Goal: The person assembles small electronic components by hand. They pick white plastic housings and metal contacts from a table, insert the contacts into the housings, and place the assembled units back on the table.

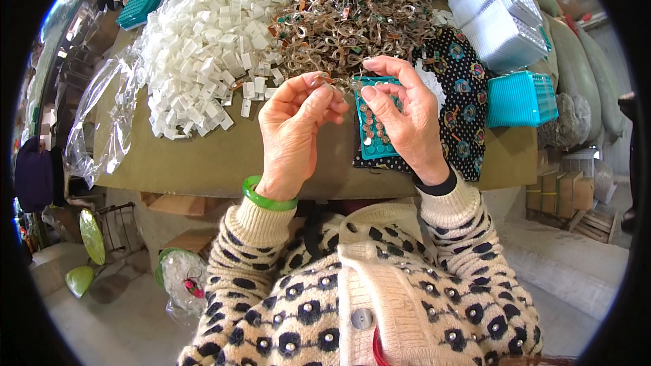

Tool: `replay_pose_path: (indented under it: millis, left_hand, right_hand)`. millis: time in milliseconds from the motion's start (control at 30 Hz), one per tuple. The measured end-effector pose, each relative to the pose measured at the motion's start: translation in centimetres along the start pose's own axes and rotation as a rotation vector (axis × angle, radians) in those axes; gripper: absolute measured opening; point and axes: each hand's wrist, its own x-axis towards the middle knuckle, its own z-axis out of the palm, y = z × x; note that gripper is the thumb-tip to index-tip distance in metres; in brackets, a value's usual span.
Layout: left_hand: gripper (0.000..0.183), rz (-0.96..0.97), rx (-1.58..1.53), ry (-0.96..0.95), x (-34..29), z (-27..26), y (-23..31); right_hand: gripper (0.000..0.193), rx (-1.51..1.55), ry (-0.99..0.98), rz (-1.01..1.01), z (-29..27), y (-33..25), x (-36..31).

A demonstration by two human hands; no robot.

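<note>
Thumb and fingertips of my left hand (296, 115) are pinched together over the table, in front of the brown pile. Something small and thin shows at the tips, too small to name. My right hand (408, 112) is above a teal tray (375, 152), its thumb and index finger apart. Whether a fine strand touches its thumb is hard to see. Small round copper-coloured pieces sit in rows in the tray, partly hidden by that hand. Behind the hands lies a heap of small clear and brown looped wire-like parts (352, 17).
A large heap of white plastic blocks (203, 54) covers the table's left. Black patterned cloth (464, 105) lies under the tray. Teal stacked trays (521, 99) and pale stacked trays (495, 17) stand at right. Clear plastic bagging (102, 118) hangs at the left edge.
</note>
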Motion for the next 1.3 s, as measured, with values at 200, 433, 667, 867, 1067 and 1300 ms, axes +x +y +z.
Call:
replay_pose_path:
  millis: [200, 433, 667, 867, 1067, 1300]
  left_hand:
    - [0.022, -0.013, 0.112, -0.042, 0.3, -0.2, -0.5]
    - [0.024, 0.038, 0.124, -0.046, 0.4, -0.5, -0.1]
    - [0.021, 0.147, 0.361, -0.030, 0.3, -0.7, 1.1]
    - [0.016, 0.223, 0.561, 0.007, -0.3, -0.7, 1.1]
    - [0.016, 0.296, 0.671, -0.022, -0.7, -0.6, 1.2]
    - [0.017, 0.040, 0.147, -0.059, -1.1, -1.4, 1.0]
  right_hand:
    - [0.024, -0.137, -0.069, -0.179, 1.4, 0.8, 1.0]
    - [0.014, 0.296, -0.125, 0.166, 1.9, 0.5, 1.3]
    - [0.010, 0.382, -0.191, 0.348, 1.3, -0.3, 1.5]
    - [0.010, 0.010, -0.109, 0.042, 2.3, -0.4, 0.9]
    - [0.007, -0.138, -0.059, -0.178, 2.7, -0.1, 0.9]
    - [0.008, 0.051, -0.152, 0.045, 2.1, -0.4, -0.1]
